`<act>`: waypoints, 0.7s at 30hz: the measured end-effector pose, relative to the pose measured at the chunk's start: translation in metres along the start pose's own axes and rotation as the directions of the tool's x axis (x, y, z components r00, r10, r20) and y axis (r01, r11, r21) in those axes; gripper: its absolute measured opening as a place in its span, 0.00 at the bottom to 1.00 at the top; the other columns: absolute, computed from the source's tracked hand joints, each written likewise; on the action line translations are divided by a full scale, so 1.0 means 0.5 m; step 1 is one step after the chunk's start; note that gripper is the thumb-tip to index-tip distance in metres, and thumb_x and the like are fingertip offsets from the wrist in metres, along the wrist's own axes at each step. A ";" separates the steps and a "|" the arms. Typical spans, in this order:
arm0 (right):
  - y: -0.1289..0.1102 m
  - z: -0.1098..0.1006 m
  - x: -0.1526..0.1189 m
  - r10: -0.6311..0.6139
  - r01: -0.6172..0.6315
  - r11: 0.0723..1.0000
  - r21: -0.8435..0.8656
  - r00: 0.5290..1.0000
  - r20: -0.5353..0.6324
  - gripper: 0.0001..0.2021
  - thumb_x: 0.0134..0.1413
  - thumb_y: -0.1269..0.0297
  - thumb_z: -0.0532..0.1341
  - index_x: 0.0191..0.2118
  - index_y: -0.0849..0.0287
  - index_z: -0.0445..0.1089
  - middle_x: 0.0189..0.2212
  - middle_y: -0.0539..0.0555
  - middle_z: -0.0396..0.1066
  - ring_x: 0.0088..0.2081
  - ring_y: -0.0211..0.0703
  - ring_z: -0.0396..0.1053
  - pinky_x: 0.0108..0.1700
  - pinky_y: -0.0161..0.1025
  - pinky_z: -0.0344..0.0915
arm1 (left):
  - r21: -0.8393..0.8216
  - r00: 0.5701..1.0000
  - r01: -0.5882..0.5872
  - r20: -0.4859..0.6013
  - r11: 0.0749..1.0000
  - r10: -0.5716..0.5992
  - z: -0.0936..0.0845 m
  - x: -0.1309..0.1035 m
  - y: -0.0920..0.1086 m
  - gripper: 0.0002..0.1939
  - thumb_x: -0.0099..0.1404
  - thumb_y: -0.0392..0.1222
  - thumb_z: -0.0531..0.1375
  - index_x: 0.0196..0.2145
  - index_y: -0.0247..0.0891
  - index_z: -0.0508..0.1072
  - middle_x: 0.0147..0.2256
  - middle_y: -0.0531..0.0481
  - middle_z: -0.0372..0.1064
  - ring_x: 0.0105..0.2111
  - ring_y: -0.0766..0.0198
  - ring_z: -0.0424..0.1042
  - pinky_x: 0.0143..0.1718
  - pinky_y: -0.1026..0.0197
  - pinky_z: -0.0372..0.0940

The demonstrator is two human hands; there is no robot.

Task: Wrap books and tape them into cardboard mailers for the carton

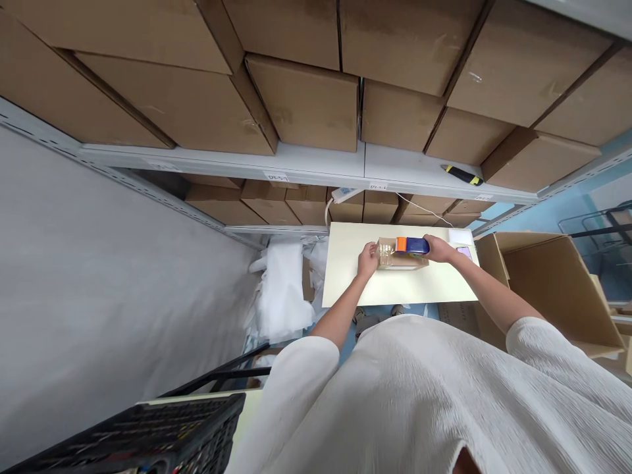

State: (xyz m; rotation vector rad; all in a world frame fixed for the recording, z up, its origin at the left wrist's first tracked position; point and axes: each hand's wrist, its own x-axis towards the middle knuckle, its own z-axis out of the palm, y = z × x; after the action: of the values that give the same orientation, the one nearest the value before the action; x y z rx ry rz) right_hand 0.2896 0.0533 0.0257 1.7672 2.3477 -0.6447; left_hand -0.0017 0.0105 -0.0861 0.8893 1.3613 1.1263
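Observation:
A small cardboard box (402, 262) lies on the pale yellow table (350, 286), with shiny clear tape over the left part of its top. My left hand (368, 259) presses against the box's left end, fingers curled at its edge. In my right hand (437, 249) is a blue and orange tape dispenser (413, 245), held across the top of the box. The orange end points left, toward the taped part. The dispenser hides much of the box's upper right side.
Large cartons (306, 105) fill the grey shelf (316, 161) ahead, where a black and yellow utility knife (463, 175) lies. White wrapping (284, 289) is left of the table, an open carton (548, 283) right. A black crate (197, 428) stands lower left.

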 end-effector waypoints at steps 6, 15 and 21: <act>0.000 0.000 -0.005 -0.028 0.029 0.999 0.034 1.000 -0.012 0.17 0.57 0.60 0.73 0.48 0.53 0.69 0.45 0.57 0.79 0.42 0.51 0.75 0.41 0.40 0.67 | 0.161 0.959 -0.171 0.253 0.972 0.127 0.006 0.007 0.050 0.42 0.49 0.25 0.73 0.61 0.48 0.77 0.59 0.42 0.80 0.66 0.44 0.74 0.72 0.44 0.63; 0.014 -0.022 -0.004 -0.056 0.058 0.998 -0.025 0.996 0.076 0.20 0.51 0.66 0.75 0.48 0.53 0.71 0.48 0.60 0.80 0.46 0.55 0.77 0.37 0.40 0.64 | 0.407 0.914 -0.287 0.387 0.867 0.121 0.001 0.025 0.034 0.46 0.51 0.34 0.78 0.67 0.47 0.73 0.66 0.38 0.75 0.74 0.41 0.66 0.74 0.43 0.58; 0.036 -0.021 -0.008 -0.085 0.086 0.996 -0.004 0.991 0.100 0.21 0.52 0.62 0.76 0.50 0.51 0.72 0.49 0.59 0.81 0.46 0.56 0.77 0.38 0.41 0.64 | 0.422 0.941 -0.208 0.332 0.882 0.063 0.008 0.019 0.042 0.45 0.50 0.36 0.79 0.65 0.48 0.75 0.69 0.40 0.73 0.75 0.41 0.64 0.75 0.45 0.56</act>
State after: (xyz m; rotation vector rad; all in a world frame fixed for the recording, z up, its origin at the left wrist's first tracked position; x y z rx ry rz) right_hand 0.3095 0.0582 0.0317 1.5993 2.3662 -0.7164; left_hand -0.0006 0.0255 -0.0684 1.4593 1.3287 0.7328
